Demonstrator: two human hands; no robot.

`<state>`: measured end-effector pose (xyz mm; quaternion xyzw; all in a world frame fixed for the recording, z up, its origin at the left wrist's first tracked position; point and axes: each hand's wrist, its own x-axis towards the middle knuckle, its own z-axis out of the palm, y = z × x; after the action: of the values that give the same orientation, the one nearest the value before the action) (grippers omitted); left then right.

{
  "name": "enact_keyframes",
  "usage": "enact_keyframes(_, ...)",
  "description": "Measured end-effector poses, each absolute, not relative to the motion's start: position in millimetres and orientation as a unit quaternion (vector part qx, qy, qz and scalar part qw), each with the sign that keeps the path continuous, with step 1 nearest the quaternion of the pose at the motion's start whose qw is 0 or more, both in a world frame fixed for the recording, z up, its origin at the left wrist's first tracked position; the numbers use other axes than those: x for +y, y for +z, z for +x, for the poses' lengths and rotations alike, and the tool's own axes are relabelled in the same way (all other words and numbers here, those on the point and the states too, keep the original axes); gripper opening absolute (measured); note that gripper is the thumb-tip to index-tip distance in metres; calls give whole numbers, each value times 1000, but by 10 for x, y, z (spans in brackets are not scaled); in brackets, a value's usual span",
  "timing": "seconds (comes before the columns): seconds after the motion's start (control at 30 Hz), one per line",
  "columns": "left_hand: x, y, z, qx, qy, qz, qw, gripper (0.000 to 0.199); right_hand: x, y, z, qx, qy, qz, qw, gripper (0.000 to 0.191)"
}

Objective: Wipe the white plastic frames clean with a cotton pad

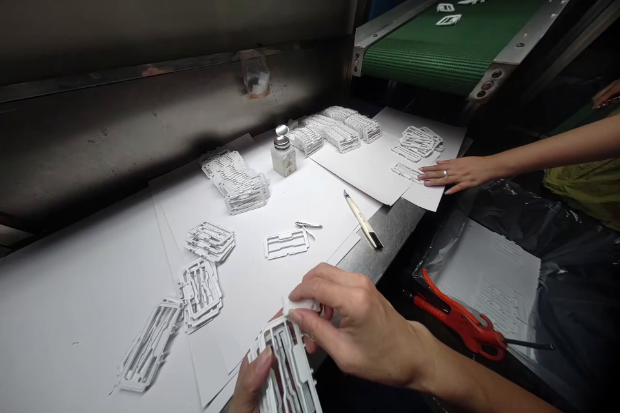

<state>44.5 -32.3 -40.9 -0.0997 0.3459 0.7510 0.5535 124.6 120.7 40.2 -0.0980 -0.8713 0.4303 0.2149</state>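
Observation:
At the bottom centre, my left hand (252,382) is wrapped round a stack of white plastic frames (287,368), tilted toward me. My right hand (339,316) pinches a small white wad (301,305) between thumb and fingers at the stack's upper edge. A single white frame (287,244) lies flat on the white paper just beyond, beside nail clippers (309,226). To the left, loose piles of frames (201,290) rest on the paper. Farther back are a dense row of frames (236,182) and a white bottle (283,158) with its metal lid raised.
A cutter knife (362,219) lies near the table edge. Another person's hand (455,171) touches frames at the right. More frame rows (334,129) stand at the back. A green conveyor (436,45) carries parts. Red-handled tool (460,319) sits over black plastic at lower right.

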Motion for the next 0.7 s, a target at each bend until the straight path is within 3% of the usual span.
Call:
enact_keyframes(0.1,-266,-410,461,334,752,-94,561,36,1160,409,1252,-869,438,-72,220,16)
enact_keyframes(0.23,-301,-405,433,317,755,-86,568,39,1109,435,1295,-880,445,-33,162,15)
enact_keyframes(0.43,-347,-399,434,278,761,-63,583,39,1170,516,1378,-842,496,-121,173,14)
enact_keyframes(0.6,-289,-379,409,137,772,25,620,49,1139,498,1337,-836,504,-116,183,14)
enact_keyframes(0.7,-304,-393,389,139,767,21,626,51,1066,442,1369,-837,510,-122,156,14)
